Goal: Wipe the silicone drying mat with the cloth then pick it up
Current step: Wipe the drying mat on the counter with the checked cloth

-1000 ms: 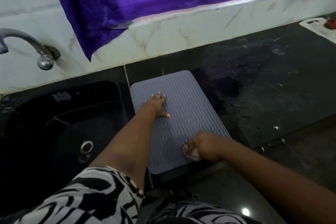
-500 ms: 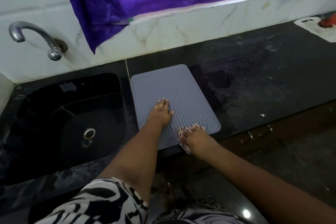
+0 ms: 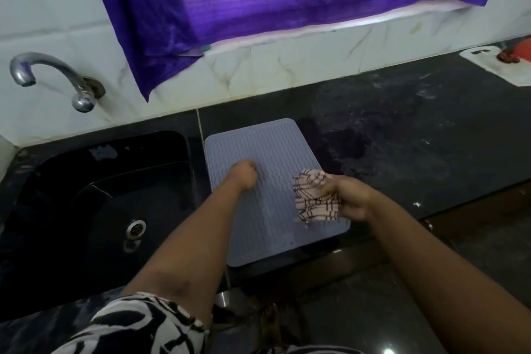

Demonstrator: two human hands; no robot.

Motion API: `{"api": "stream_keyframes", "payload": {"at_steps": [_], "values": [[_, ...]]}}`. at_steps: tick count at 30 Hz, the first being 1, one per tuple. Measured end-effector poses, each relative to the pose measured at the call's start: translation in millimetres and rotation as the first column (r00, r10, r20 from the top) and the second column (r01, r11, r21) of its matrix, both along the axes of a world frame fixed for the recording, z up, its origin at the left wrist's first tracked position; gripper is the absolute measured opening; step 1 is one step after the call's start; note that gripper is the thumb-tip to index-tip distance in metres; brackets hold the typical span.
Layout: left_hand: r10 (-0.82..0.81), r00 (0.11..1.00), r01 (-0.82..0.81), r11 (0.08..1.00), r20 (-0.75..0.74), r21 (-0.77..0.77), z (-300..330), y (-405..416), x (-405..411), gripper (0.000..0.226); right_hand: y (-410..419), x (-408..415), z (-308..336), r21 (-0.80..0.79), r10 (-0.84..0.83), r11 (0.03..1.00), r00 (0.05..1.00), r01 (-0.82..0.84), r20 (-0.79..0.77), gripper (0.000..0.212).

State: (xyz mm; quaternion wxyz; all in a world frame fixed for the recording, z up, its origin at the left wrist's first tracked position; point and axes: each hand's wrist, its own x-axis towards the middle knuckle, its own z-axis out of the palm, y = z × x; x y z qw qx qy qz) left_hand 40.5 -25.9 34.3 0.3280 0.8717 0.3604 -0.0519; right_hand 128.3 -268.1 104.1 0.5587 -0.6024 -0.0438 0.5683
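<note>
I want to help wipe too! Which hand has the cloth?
The right hand grips the checked cloth on the mat. The left hand is a bare fist.

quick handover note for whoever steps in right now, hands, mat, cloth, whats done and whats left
Left hand: curled into a loose fist, resting on the silicone drying mat, holding nothing.
Right hand: gripping the bunched checked cloth over the mat's right side.
Mat: lies flat on the black counter, just right of the sink, near edge at the counter's front.
Done: wiping is under way; how much of the mat is covered cannot be told.
Left: finish wiping, then pick the mat up.
</note>
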Motion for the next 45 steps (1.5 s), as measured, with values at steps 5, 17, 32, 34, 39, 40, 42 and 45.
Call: {"api": "stream_keyframes", "payload": {"at_steps": [5, 17, 32, 34, 39, 40, 42, 45], "values": [[0.031, 0.999, -0.031, 0.999, 0.024, -0.01, -6, 35, 19, 0.072, 63, 41, -8, 0.078, -0.025, 0.996, 0.978, 0.042, -0.208, 0.039], [-0.299, 0.878, 0.36, 0.928, -0.374, 0.102, -38, 115, 77, 0.163, 279, 101, -54, -0.731, 0.738, 0.655, -0.047, -0.192, 0.673, 0.049], [-0.328, 0.828, 0.381, 0.924, -0.454, 0.027, -19, 116, 84, 0.164, 185, 47, -10, -0.876, 0.922, 0.35, -0.043, -0.333, 0.385, 0.033], [-0.354, 0.792, 0.415, 0.91, -0.498, 0.014, -17, 118, 85, 0.166, 204, 62, 11, -0.846, 0.9, 0.423, 0.039, -0.324, 0.435, 0.028], [-0.361, 0.753, 0.438, 0.899, -0.55, 0.009, -15, 117, 88, 0.164, 287, 100, -7, -0.804, 0.819, 0.571, 0.053, -0.169, 0.571, 0.041], [-0.359, 0.756, 0.434, 0.901, -0.548, 0.008, -15, 116, 87, 0.164, 294, 96, -24, -0.847, 0.861, 0.507, 0.053, -0.157, 0.506, 0.05], [-0.357, 0.756, 0.433, 0.902, -0.549, 0.01, -13, 117, 87, 0.163, 291, 82, -55, -0.896, 0.899, 0.437, -0.004, -0.084, 0.439, 0.068], [-0.35, 0.763, 0.43, 0.903, -0.543, 0.021, -16, 119, 89, 0.164, 264, 65, -75, -0.894, 0.891, 0.442, -0.078, -0.079, 0.447, 0.075]]}}
